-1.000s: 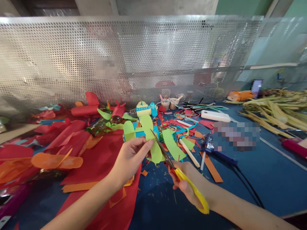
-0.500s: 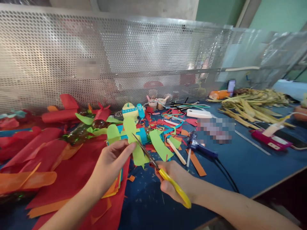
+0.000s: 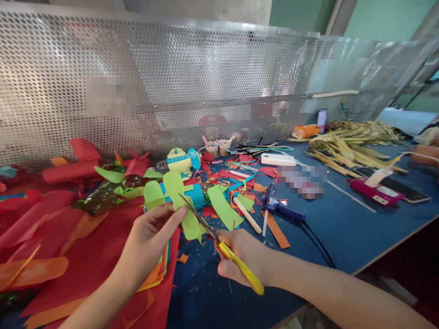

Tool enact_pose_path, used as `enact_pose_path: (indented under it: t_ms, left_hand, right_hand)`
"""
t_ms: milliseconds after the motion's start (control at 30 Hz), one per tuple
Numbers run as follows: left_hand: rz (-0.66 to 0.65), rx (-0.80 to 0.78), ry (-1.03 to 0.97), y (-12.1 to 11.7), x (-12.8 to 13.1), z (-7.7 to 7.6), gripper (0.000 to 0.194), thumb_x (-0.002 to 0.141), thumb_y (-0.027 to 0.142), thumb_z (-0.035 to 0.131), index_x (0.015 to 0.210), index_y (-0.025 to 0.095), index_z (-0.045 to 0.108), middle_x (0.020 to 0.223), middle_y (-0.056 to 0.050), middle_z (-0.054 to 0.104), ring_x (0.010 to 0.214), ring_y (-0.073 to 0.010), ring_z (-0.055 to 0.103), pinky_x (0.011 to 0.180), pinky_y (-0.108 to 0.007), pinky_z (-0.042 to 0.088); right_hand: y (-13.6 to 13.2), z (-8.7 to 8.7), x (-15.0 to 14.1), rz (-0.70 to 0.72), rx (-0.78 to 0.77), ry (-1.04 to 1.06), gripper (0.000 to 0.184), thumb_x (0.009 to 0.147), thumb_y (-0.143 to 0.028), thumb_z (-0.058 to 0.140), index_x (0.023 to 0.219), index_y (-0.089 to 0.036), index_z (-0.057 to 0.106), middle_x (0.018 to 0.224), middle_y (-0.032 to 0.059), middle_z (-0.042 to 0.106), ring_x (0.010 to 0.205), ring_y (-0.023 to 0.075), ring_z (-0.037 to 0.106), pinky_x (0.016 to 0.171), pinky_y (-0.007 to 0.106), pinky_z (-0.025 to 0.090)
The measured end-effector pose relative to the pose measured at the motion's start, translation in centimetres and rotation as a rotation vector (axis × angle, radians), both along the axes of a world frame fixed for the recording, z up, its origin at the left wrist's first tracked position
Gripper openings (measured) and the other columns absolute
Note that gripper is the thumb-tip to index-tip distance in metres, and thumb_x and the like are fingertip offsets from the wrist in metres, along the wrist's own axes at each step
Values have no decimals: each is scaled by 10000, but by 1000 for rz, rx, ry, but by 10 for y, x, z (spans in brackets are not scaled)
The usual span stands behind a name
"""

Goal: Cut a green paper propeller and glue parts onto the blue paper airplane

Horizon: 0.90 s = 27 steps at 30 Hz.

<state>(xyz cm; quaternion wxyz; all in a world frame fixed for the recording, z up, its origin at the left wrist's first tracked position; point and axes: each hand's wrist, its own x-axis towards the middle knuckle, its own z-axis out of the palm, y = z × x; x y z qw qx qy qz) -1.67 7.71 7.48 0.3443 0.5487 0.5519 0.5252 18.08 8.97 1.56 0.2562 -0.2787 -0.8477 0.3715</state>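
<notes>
Between thumb and fingers, my left hand [image 3: 156, 228] pinches a light green paper strip [image 3: 190, 223] with rounded ends. My right hand [image 3: 240, 253] is closed around yellow-handled scissors [image 3: 242, 267], whose blades lie across the green paper close to my left thumb. Just behind the strip lies a blue paper-wrapped bottle [image 3: 194, 195] with another green paper piece [image 3: 153, 194] at its left. A curved green paper offcut [image 3: 222, 208] rests to the right of the blades.
Red paper sheets [image 3: 92, 256] and red paper-covered bottles [image 3: 73, 169] fill the left. Right of the scraps lie a blue glue gun [image 3: 284, 208], a white power bank-like box [image 3: 277, 159], dried stalks [image 3: 346, 146] and a magenta socket block [image 3: 377, 192]. A perforated metal screen [image 3: 192, 68] stands behind.
My view has swung right, so everything sits further left and the socket block has come into view. Both hands keep their hold on the paper and scissors, with little other movement.
</notes>
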Motion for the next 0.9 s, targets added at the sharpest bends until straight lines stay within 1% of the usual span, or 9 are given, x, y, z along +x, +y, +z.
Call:
enact_pose_path:
  t_ms: [67, 133, 267, 467, 567, 667, 800, 900]
  left_hand:
    - [18, -6, 10, 0, 0, 0, 284, 615, 480, 735, 647, 206, 666, 680, 5, 656, 685, -178, 587, 636, -230, 495]
    - [35, -3, 33, -1, 0, 0, 297, 615, 488, 729, 639, 200, 663, 668, 7, 644, 656, -168, 570, 622, -225, 484]
    - [30, 18, 62, -2, 0, 0, 270, 640, 453, 714, 621, 191, 650, 647, 13, 618, 630, -146, 545, 602, -207, 465]
    - [3, 25, 30, -4, 4, 1, 249, 650, 418, 710, 626, 179, 646, 654, 5, 614, 617, -139, 539, 570, -207, 461]
    - [-16, 19, 21, -7, 6, 3, 255, 661, 423, 698, 639, 174, 651, 664, -6, 622, 629, -151, 551, 580, -225, 474]
    - [-28, 15, 30, -8, 7, 3, 236, 693, 397, 669, 621, 175, 634, 619, 11, 584, 610, -138, 544, 592, -223, 472]
    - [-44, 28, 57, -9, 9, 4, 238, 717, 372, 626, 582, 177, 596, 565, 35, 512, 551, -107, 494, 541, -200, 436]
    - [-62, 31, 64, -9, 11, 5, 256, 729, 363, 599, 555, 179, 560, 540, 41, 473, 529, -101, 466, 510, -196, 411]
  right_hand:
    - [1, 0, 0, 27, -27, -20, 652, 733, -831, 248, 741, -195, 391, 610, -15, 448, 501, 103, 408, 482, 224, 297]
    - [1, 1, 0, 50, -46, -29, 677, 717, -844, 243, 773, -191, 415, 628, -4, 477, 527, 117, 444, 500, 228, 328]
    - [0, 3, 1, 78, -38, -4, 712, 727, -840, 199, 824, -179, 443, 691, 21, 512, 573, 135, 481, 533, 242, 368]
    - [-2, 7, 1, 91, -12, 23, 722, 710, -854, 175, 789, -181, 423, 713, 27, 494, 564, 128, 440, 527, 255, 359]
    - [-4, 14, 1, 107, -58, 34, 740, 712, -853, 154, 804, -174, 433, 687, 17, 478, 555, 126, 434, 525, 255, 353]
    - [-7, 21, 2, 135, -113, 52, 760, 722, -845, 117, 806, -166, 448, 657, 5, 446, 540, 121, 411, 503, 250, 329]
    - [-8, 23, 2, 178, -95, 104, 728, 770, -802, 106, 826, -162, 449, 720, 37, 477, 607, 146, 442, 565, 277, 363]
    - [-9, 22, 2, 175, -82, 116, 688, 781, -792, 118, 805, -172, 418, 773, 61, 496, 645, 161, 460, 600, 295, 382]
